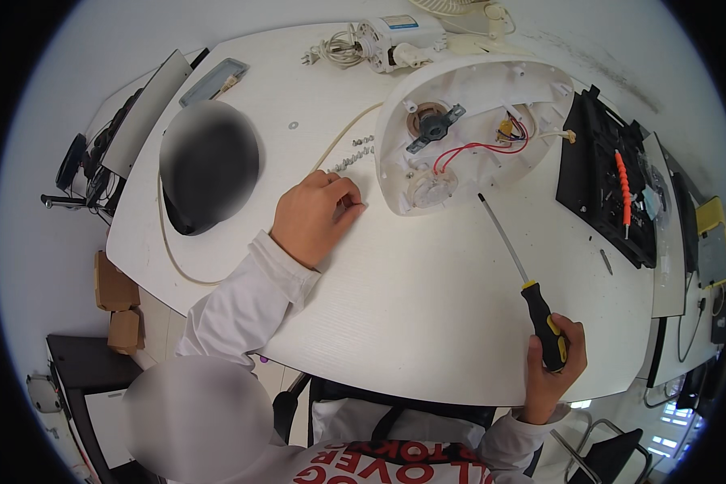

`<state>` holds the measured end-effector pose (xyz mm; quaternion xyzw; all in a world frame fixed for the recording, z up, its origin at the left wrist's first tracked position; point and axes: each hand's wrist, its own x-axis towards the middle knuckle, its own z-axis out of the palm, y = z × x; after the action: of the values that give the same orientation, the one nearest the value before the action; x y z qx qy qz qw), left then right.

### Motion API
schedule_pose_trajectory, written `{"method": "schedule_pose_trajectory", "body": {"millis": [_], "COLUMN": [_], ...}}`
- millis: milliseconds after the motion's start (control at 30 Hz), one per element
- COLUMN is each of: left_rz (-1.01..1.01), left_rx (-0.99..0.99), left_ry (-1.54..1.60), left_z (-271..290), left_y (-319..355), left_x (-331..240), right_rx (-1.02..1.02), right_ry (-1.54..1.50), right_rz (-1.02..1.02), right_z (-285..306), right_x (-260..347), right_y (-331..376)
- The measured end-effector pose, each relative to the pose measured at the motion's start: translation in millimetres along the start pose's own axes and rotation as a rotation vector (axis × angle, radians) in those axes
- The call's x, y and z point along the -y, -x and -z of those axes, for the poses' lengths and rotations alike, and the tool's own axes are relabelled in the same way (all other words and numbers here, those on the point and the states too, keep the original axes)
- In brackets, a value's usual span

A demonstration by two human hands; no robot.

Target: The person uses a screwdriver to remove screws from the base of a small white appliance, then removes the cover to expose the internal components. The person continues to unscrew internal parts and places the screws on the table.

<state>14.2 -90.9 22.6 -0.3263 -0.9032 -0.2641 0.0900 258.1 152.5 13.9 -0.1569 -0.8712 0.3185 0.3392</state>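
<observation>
A screwdriver (544, 323) with a black and yellow handle is gripped in my right hand (558, 359) near the table's front edge. Its shaft slants up and left, the tip just short of a white plastic housing (484, 81). Inside that open shell are a dark grey bracket (436, 127), red wires (476, 147) and a clear round part (433, 187). My left hand (316, 216) rests on the table left of the housing, fingers curled in a pinch; whatever they may hold is hidden. Just beyond its fingers lies a row of small screws (353, 159).
A black tool case (597, 181) with an orange flexible shaft (623, 187) lies at the right. A white motor unit (399, 40) with a coiled cord stands at the back. A dark rounded object (210, 169), partly blurred, and a grey tray (212, 81) are at the left.
</observation>
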Motion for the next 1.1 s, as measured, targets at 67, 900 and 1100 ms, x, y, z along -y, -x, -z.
{"method": "schedule_pose_trajectory", "body": {"millis": [67,900,1100], "left_rz": [-0.001,-0.028,-0.041], "left_rx": [-0.005,0.025,0.008], "left_ry": [0.012,-0.005,-0.001], "left_z": [0.1,-0.8,-1.6], "left_y": [0.2,0.9,1.5], "left_x": [-0.2,-0.1,1.5], "right_rx": [-0.002,0.000,0.003], "right_ry": [0.012,-0.003,-0.002], "right_rz": [0.008,0.009,0.010], "right_z": [0.0,0.0,0.0], "right_x": [0.3,0.3,-1.5], "right_y": [0.0,-0.5,0.3]}}
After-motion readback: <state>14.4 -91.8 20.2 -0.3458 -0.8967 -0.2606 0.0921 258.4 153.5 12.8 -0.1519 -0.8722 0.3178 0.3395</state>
